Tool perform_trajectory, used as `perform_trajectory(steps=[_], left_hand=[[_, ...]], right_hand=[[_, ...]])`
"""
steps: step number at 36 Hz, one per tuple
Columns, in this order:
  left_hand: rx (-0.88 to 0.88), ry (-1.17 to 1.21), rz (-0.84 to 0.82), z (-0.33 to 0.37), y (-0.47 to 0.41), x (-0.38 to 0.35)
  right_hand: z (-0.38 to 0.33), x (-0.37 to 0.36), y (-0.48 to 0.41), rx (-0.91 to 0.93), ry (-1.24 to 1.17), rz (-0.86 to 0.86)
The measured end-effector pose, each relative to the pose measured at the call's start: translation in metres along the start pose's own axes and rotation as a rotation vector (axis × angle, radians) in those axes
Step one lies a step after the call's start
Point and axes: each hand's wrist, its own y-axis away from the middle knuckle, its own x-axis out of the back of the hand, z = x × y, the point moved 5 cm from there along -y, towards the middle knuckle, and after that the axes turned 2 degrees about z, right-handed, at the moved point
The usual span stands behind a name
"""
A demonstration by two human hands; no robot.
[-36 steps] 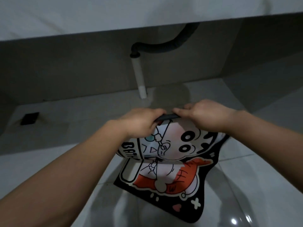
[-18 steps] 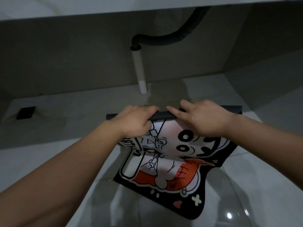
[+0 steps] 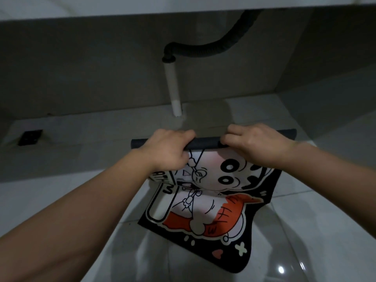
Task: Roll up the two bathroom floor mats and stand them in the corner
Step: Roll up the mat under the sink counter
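Your fingers [image 3: 184, 137] are curled over the dark rolled edge [image 3: 205, 143] of the cartoon mat [image 3: 205, 208], both hands clamped on it: your left hand [image 3: 166, 151] grips just left of the middle, your right hand [image 3: 256, 145] just right of it, with a short bare stretch of roll between them. The roll's long axis runs left to right across your view, and its ends stick out beyond each hand. The rest of the mat hangs and drapes from the roll toward you, its lower part lying on the tiled floor [image 3: 305, 231]. Rolling would therefore likely proceed toward your body, both hands turning together; they sit about equally near. Beyond the roll stands the white drain pipe [image 3: 173, 88] under the worktop. A second mat isn't in view.
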Motion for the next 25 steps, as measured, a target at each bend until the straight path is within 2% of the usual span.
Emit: perform_trajectory(steps=[6,11,16,21,25], left_hand=[[-0.011,0.074,-0.067,0.001,-0.002,-0.006],[0.015,0.11,-0.106,-0.003,-0.004,-0.01],[0.048,0.083,-0.097,-0.002,-0.009,-0.01],[0.098,0.146,-0.126,0.0,-0.01,-0.014],[0.121,0.163,-0.141,0.003,-0.01,-0.016]], right_hand=[[-0.002,0.002,0.005,0.028,-0.113,-0.106],[0.001,-0.004,0.008,-0.06,-0.161,-0.139],[0.006,-0.008,0.005,-0.251,-0.242,-0.214],[0.004,-0.012,0.005,-0.26,-0.273,-0.261],[0.006,-0.019,0.009,-0.383,-0.285,-0.325]])
